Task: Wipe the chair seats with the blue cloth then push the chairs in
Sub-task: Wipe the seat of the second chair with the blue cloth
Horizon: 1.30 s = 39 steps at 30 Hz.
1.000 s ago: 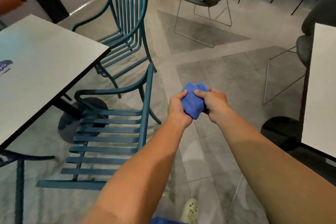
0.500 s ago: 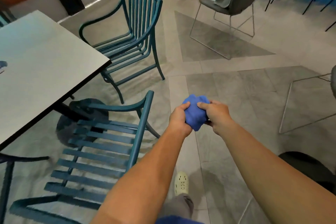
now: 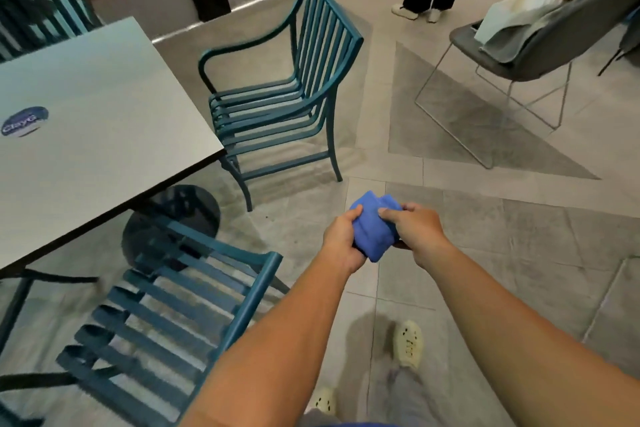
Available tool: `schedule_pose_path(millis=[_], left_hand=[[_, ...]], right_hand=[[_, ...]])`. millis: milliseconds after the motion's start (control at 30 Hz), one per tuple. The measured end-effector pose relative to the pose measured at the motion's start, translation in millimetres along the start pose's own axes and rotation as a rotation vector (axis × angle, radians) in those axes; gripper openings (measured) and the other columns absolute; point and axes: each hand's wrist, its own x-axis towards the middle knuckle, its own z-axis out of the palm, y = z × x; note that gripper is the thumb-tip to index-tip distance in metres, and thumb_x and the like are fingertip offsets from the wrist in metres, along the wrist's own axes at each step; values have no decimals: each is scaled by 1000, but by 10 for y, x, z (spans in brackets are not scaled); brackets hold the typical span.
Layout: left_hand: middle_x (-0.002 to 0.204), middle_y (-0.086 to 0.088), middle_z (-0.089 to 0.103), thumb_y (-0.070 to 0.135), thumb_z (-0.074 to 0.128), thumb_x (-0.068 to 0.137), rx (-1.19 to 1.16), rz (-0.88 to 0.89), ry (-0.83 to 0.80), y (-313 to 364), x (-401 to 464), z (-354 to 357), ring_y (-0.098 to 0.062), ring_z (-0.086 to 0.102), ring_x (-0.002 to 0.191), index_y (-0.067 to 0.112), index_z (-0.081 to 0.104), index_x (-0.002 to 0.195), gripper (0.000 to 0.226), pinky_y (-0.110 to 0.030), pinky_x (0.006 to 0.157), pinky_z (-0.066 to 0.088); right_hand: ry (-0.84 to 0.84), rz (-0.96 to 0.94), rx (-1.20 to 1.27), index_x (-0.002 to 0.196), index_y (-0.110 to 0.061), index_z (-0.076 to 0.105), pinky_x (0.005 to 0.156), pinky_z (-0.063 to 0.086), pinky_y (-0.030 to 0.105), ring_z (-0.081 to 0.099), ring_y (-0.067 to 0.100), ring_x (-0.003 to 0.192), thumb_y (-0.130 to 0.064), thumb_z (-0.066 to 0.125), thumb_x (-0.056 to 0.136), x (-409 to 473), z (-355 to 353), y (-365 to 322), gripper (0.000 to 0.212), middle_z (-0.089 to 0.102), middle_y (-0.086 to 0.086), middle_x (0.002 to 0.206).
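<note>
1. The bench (image 3: 86,121) is my landmark. It fills the left of the view, with a round sticker (image 3: 24,121) on its top and a dark round base (image 3: 173,218) on the floor under its near corner.

2. Two teal slatted chairs stand off the bench's right side. The far chair (image 3: 277,107) sits just beyond the bench's right corner, its seat facing the bench and not tucked under. The near chair (image 3: 173,315) is below that corner, close to me, its seat slats partly under the bench edge; the blur keeps me from saying how far in it is.

3. My arms reach out over the floor to the right of the bench, past the near chair's backrest. Neither hand touches a chair.

4. My left hand (image 3: 341,239) has its fingers curled round the left side of the cloth (image 3: 375,229), thumb on top. My right hand (image 3: 414,229) pinches the right side, thumb pressed on the upper face. So both are closed on it, and the cloth is a bunched blue wad held between them, well right of the bench and clear of both seats.

5. I judge I am at the start: readying the cloth, with no seat being wiped yet and the far chair plainly not pushed in.

6. Next I should pass the cloth to one hand, step toward a chair and bring it flat onto the seat slats. The wad may need loosening so it spans the slats rather than catching in the gaps.
</note>
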Motion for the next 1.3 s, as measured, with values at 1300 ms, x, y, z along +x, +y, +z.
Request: schedule_pose_path(millis=[1300], left_hand=[[117, -20, 68, 7, 61, 89, -385, 329, 405, 3160, 2408, 473, -33, 68, 93, -1, 61, 117, 30, -37, 71, 56]], right_hand=[[-466, -224, -602, 90, -13, 69, 76, 58, 40, 67, 26, 84, -23, 73, 86, 3782, 1741, -2692, 11, 70, 8, 91]])
